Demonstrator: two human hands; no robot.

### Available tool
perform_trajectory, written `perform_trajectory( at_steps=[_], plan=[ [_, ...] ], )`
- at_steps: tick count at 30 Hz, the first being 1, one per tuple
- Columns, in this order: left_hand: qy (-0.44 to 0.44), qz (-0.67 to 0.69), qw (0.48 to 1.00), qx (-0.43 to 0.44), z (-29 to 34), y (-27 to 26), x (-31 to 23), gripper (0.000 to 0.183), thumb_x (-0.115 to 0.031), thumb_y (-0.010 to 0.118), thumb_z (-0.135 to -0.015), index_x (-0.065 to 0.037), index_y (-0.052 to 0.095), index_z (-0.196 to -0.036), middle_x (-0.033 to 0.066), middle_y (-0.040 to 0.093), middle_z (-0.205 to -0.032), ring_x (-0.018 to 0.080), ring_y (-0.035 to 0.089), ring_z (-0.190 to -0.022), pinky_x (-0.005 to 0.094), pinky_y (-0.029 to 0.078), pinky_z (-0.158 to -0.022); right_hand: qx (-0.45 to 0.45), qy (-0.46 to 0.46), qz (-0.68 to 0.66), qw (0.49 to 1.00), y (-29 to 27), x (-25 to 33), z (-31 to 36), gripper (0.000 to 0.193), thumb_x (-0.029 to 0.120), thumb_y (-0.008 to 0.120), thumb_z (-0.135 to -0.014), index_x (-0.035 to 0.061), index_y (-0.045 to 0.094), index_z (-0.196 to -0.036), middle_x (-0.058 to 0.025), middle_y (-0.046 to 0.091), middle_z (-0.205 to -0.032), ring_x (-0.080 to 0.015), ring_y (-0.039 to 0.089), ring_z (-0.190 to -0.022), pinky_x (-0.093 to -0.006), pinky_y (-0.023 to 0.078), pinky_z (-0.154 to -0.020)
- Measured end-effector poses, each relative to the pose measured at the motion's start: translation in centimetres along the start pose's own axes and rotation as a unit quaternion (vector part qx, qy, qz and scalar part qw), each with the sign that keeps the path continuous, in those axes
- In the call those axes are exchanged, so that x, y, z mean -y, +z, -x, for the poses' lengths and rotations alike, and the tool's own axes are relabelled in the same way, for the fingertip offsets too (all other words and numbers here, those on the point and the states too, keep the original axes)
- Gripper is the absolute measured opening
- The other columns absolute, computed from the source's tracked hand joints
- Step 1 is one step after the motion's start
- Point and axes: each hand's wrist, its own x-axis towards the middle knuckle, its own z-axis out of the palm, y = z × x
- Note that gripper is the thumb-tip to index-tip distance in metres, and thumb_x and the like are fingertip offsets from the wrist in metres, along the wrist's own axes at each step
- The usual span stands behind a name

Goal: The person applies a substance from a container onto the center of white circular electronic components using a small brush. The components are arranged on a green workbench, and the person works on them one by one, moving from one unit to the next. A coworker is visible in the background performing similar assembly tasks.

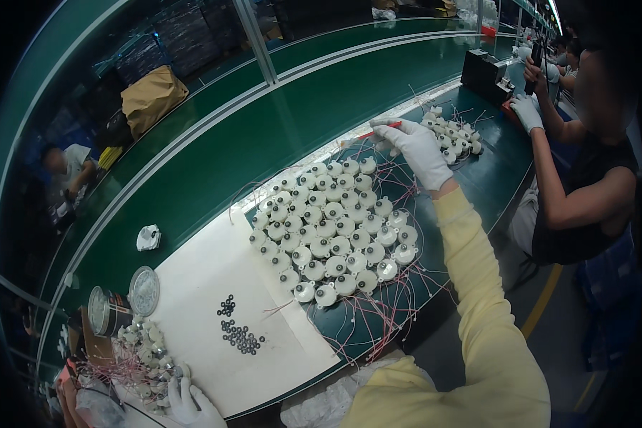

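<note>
My right hand (422, 151), in a white glove, is closed on a slim red stick-like tool (386, 125); its exact kind is unclear. The hand is above the far right edge of a wide block of round white motor-like parts (333, 227) with dark centres and thin red and white wires. At the lower left edge my left hand (190, 405), also gloved, has its fingers apart beside a heap of similar wired parts (144, 349); its wrist is cut off. Small black rings (242, 338) lie loose on a white sheet (214, 271) between the hands.
Another group of white parts (455, 135) lies farther right, near a black box (486, 75). A co-worker (585, 164) stands at the right. An open tin (109, 312), a round lid (144, 291) and a single white piece (148, 237) are at the left. A metal-edged rail (314, 73) runs behind.
</note>
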Motion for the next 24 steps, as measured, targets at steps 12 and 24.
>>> perform_trajectory(
  at_steps=[12, 24],
  plan=[
    [-0.007, 0.032, 0.999, -0.002, 3.3, 3.4, 4.7, 0.024, -0.001, 0.054, -0.088, 0.004, 0.063, -0.11, 0.023, 0.057, -0.122, 0.0376, 0.055, -0.11, 0.0442, 0.044, -0.094, 0.05, -0.012, 0.047, 0.998, 0.0, -1.2, -0.2, 0.021, 0.014, 0.055, -0.09, 0.0004, 0.065, -0.102, -0.0053, 0.069, -0.091, -0.0093, 0.063, -0.078, -0.019, 0.045, -0.069],
    [-0.026, 0.025, 0.999, 0.016, 3.5, 3.3, 4.9, 0.023, -0.004, 0.053, -0.091, 0.005, 0.062, -0.111, 0.0233, 0.057, -0.123, 0.0379, 0.055, -0.111, 0.044, 0.043, -0.095, 0.004, 0.004, 0.076, 0.997, 0.8, -0.6, 0.1, 0.025, 0.021, 0.061, -0.09, 0.0014, 0.068, -0.103, -0.0052, 0.071, -0.086, -0.0074, 0.064, -0.071, -0.0184, 0.042, -0.059]
  ],
)
